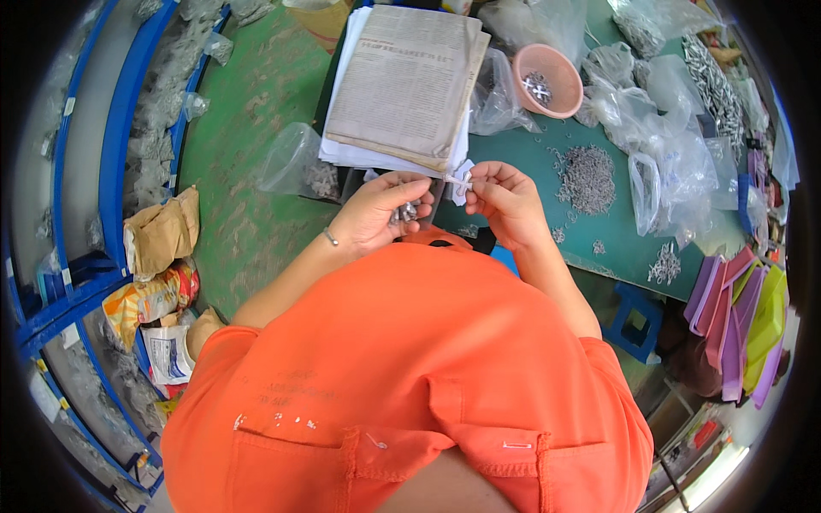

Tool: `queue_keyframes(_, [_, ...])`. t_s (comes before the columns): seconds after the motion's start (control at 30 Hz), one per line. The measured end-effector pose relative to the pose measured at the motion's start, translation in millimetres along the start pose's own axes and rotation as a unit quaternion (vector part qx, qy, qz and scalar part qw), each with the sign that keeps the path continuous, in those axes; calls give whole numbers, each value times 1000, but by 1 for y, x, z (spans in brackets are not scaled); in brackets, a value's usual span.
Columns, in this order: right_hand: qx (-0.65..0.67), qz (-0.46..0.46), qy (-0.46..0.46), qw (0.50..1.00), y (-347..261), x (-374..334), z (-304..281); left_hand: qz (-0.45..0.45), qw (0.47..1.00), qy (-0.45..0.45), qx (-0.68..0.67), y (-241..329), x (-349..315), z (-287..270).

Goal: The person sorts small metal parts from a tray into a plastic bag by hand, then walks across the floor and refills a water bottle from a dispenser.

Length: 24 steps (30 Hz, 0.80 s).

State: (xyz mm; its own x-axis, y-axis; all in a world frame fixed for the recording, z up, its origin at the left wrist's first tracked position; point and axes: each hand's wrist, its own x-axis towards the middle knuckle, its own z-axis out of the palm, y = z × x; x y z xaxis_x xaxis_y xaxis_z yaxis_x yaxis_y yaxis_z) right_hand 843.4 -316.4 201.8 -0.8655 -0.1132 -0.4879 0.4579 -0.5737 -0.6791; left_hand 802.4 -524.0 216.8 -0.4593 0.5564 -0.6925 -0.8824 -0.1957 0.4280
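Note:
My left hand is curled around several small shiny metal pieces that show in its palm. My right hand pinches a small pale piece between thumb and fingertips, just beyond the left fingers. What this piece is cannot be made out; it looks white and flat with a thin stem. Both hands are close together at the table's near edge, in front of a stack of printed papers. Partly behind my left hand, a clear plastic bag holds small grey parts.
On the green table lie a heap of small metal rings or hooks and smaller piles. A pink bowl with metal parts and clear bags stand farther back. Blue shelves line the left; a blue stool is at right.

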Motion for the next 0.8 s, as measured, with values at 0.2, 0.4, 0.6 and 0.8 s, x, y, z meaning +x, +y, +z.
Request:
queue_keyframes(0.2, [-320,-251,-78,910,-3,-11,34,37,994,-79,-68,5,-18,-14])
queue_keyframes(0.4, [-406,-323,-81,851,2,-14,51,55,995,-64,-56,13,-37,-21])
queue_keyframes(0.6, [-373,-326,-75,865,11,-10,66,55,993,-72,-77,15,-44,-28])
queue_keyframes(0.8, [-363,-332,-83,867,15,-7,72,69,993,-72,-59,16,-45,-35])
